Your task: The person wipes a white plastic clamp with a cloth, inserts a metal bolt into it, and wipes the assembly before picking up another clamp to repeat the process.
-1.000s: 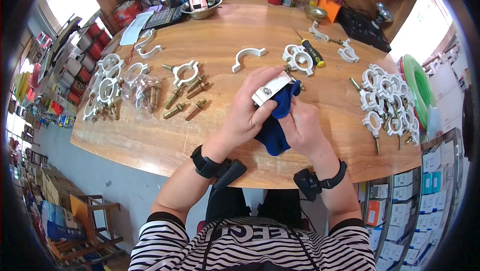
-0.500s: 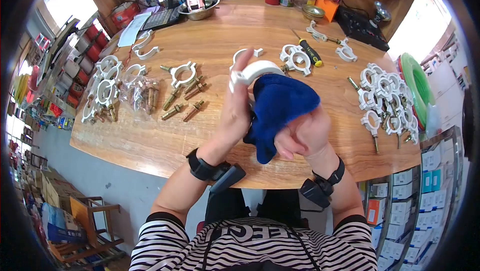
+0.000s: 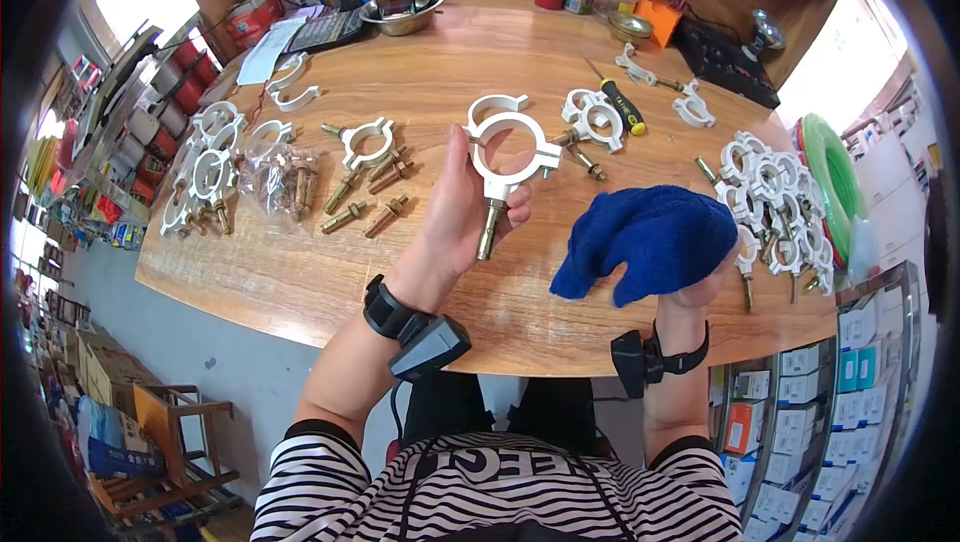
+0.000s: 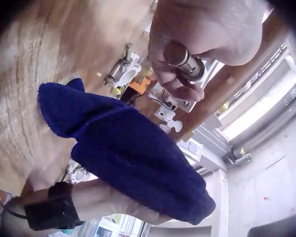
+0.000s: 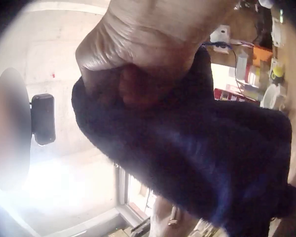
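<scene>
My left hand (image 3: 470,204) holds up a white ring-shaped pipe clamp (image 3: 510,150) with a brass anchor bolt (image 3: 488,230) hanging from it, over the middle of the wooden table (image 3: 300,272). In the left wrist view the fingers (image 4: 185,86) curl round the bolt end (image 4: 180,57). To the right, my right hand (image 3: 695,287) grips a dark blue cloth (image 3: 650,242), which covers most of the hand. The right wrist view shows the fingers (image 5: 133,74) clenched in the blue cloth (image 5: 197,163).
A heap of white clamps (image 3: 775,202) lies at the right, another group of clamps (image 3: 210,167) at the left. Loose brass bolts (image 3: 365,202) and a bag of bolts (image 3: 280,182) lie left of centre. A screwdriver (image 3: 625,107), a half clamp (image 3: 497,104) and a metal bowl (image 3: 400,12) lie farther back.
The hands have parted. My right hand drew the blue cloth off the clamp and moved right. My left hand turned the clamp so its ring faces up, bolt hanging down.
</scene>
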Demonstrator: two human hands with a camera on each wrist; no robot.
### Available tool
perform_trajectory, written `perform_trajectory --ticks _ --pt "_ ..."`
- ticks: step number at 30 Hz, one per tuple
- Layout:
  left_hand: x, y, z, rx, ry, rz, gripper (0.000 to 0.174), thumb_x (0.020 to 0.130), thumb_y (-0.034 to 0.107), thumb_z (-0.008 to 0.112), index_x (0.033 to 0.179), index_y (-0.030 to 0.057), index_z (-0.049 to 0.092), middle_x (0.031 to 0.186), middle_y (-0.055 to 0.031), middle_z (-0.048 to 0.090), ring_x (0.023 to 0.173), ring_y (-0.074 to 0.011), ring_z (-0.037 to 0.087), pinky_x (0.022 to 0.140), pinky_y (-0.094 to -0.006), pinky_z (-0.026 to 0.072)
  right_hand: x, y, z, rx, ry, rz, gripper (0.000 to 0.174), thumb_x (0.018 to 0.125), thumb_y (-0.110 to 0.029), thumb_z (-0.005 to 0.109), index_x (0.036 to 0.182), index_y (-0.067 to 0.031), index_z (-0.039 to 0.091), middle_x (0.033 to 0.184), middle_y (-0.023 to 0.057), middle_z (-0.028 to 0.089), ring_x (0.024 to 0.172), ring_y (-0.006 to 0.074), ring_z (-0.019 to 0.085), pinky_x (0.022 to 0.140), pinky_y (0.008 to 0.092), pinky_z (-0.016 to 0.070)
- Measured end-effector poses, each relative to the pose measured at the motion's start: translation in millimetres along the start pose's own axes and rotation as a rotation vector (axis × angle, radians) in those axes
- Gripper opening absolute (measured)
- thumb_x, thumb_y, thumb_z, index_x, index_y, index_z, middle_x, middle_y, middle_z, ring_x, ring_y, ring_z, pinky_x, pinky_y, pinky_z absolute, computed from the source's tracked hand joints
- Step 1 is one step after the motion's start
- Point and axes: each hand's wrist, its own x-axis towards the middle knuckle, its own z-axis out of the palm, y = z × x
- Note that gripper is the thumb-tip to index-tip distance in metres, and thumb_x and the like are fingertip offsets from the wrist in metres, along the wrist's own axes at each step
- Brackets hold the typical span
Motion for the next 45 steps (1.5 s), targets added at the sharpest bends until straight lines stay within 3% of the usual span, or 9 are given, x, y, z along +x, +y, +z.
perform_trajectory --ticks 8,12,14,15,20,40,42,43,45 --pt "-1.9 0.7 -2.3 -0.108 0.036 -0.09 0.059 0.087 0.053 0.027 0.123 0.0082 0.038 0.11 -0.0121 0.048 0.058 -0.012 0.036 0.047 -0.0197 0.0367 14.2 -39.2 24.6 -1.174 -0.608 -0.104 0.04 0.049 -0.035 0.069 0.083 -0.014 0.065 0.074 0.004 0.061 0.065 0.0239 0.055 0.073 0.0339 0.0428" --pt "-2.9 0.3 -3.1 -0.106 0.027 -0.096 0.06 0.086 0.055 0.027 0.123 0.0086 0.038 0.102 -0.0095 0.049 0.059 -0.0114 0.036 0.047 -0.0194 0.0372 0.0 -51.4 26.8 -1.229 -0.458 -0.163 0.047 0.051 -0.036 0.069 0.091 -0.0133 0.064 0.083 0.0039 0.062 0.075 0.0239 0.055 0.078 0.0366 0.0405" --pt "-2.1 0.7 -6.6 -0.094 0.028 -0.096 0.06 0.086 0.055 0.026 0.124 0.0088 0.038 0.1 -0.0086 0.049 0.059 -0.011 0.036 0.046 -0.0193 0.0374 -7.6 -29.8 16.5 -1.256 -0.226 0.199 0.041 0.064 -0.038 0.064 0.096 -0.011 0.06 0.086 0.004 0.061 0.079 0.0216 0.055 0.081 0.0389 0.0395" --pt "-0.5 1.0 -12.8 -0.15 -0.036 -0.142 0.061 0.085 0.057 0.024 0.123 0.0106 0.039 0.091 -0.0074 0.051 0.059 -0.012 0.039 0.047 -0.0202 0.039 -10.7 -21.3 12.5 -1.256 -0.225 0.199 0.041 0.064 -0.038 0.064 0.096 -0.011 0.06 0.086 0.004 0.061 0.079 0.0216 0.055 0.081 0.0389 0.0395" --pt "-0.5 0.7 -10.9 -0.251 -0.053 -0.244 0.065 0.084 0.059 0.021 0.122 0.0098 0.041 0.085 -0.0076 0.053 0.056 -0.012 0.042 0.045 -0.0196 0.041 -24.2 10.8 -2.1 0.455 0.517 0.303 0.025 0.086 -0.016 0.045 0.106 -0.0045 0.052 0.102 0.0083 0.056 0.089 0.0201 0.056 0.075 0.0347 0.0446" --pt "-11.9 -6.3 6.4 0.409 -0.232 -0.375 0.067 0.085 0.057 0.013 0.117 0.0032 0.04 0.093 -0.0166 0.06 0.065 -0.0272 0.063 0.039 -0.0247 0.0487 41.3 -23.9 23.5 -0.633 -0.3 0.367 0.027 0.085 -0.014 0.047 0.11 -0.0039 0.05 0.104 0.0096 0.055 0.092 0.0182 0.055 0.074 0.0292 0.0451" --pt "-12.2 -5.3 6.6 0.41 -0.182 -0.353 0.065 0.086 0.056 0.014 0.114 0.0036 0.041 0.092 -0.0153 0.059 0.066 -0.0265 0.063 0.039 -0.025 0.0488 37.7 -20.4 46.6 -0.874 -0.348 -0.121 0.022 0.084 -0.014 0.049 0.102 -0.0027 0.053 0.09 0.0096 0.059 0.08 0.0142 0.056 0.068 0.025 0.045" --pt "-11.4 -5.5 5.9 0.407 -0.179 -0.347 0.065 0.086 0.056 0.014 0.114 0.0036 0.041 0.092 -0.0153 0.059 0.066 -0.0265 0.063 0.039 -0.025 0.0488 36.2 -21.7 55.0 -0.872 -0.354 -0.123 0.022 0.084 -0.014 0.049 0.102 -0.0027 0.053 0.09 0.0096 0.059 0.08 0.0142 0.056 0.068 0.025 0.045" --pt "-8.8 -7.6 3.8 0.4 -0.185 -0.357 0.063 0.086 0.056 0.016 0.11 0.0033 0.041 0.09 -0.0141 0.058 0.067 -0.0251 0.063 0.04 -0.0265 0.0491 34.6 -27.2 67.1 -0.371 -0.231 0.426 0.016 0.079 -0.01 0.053 0.092 -0.0015 0.056 0.076 0.0082 0.058 0.07 0.0148 0.055 0.063 0.0253 0.0439"
